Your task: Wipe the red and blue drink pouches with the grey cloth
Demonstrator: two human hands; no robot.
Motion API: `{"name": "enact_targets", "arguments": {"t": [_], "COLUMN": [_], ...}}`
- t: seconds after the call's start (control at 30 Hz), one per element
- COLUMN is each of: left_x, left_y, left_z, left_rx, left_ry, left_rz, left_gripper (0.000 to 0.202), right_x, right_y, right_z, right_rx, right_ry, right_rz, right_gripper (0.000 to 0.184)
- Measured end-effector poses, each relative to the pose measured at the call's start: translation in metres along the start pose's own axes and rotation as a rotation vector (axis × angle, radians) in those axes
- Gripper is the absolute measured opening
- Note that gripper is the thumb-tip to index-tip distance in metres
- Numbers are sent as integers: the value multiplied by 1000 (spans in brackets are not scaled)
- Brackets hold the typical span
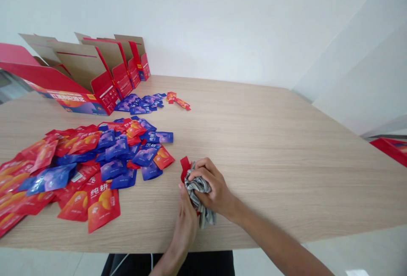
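Near the table's front edge, my right hand (213,188) is closed around a bunched grey striped cloth (197,185). The cloth presses against a red pouch (185,166), whose top corner sticks out beyond it; most of the pouch is hidden. My left hand (187,221) grips the pouch from the left, its thumb pointing up along the edge. To the left of both hands lies a spread pile of red pouches (103,202) and blue pouches (116,144), overlapping one another.
Several open red cartons (106,93) stand in a row at the back left, flaps raised. Beside them lie small blue sachets (141,103) and a few orange-red sachets (181,103). The wooden table (286,161) meets a white wall behind. Another red box (391,149) shows at the right edge.
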State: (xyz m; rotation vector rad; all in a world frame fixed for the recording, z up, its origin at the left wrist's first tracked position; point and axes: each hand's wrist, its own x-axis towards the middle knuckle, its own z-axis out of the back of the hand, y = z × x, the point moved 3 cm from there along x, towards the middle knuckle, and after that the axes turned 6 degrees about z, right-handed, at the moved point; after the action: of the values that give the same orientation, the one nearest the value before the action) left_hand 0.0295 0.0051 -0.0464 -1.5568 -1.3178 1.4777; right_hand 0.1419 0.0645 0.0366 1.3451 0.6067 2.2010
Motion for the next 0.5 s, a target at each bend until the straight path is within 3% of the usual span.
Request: {"name": "enact_targets", "arguments": {"t": [0.13,0.27,0.37,0.5], "left_x": [11,13,7,-10], "left_y": [-25,-39,-32,0], "left_z": [10,9,7,4], "left_rx": [-77,-134,-102,10], "left_ry": [-105,-104,-97,-63], "left_rz": [12,25,9,108], "left_gripper": [77,84,80,82], "right_x": [-2,-3,-3,-1], "right_y": [3,4,3,-1], "right_z": [-7,-10,-8,1], "right_rx": [60,73,49,-1], "right_ry": [141,224,170,-10], "right_rz": [30,74,82,22], "right_gripper": [13,11,11,13]}}
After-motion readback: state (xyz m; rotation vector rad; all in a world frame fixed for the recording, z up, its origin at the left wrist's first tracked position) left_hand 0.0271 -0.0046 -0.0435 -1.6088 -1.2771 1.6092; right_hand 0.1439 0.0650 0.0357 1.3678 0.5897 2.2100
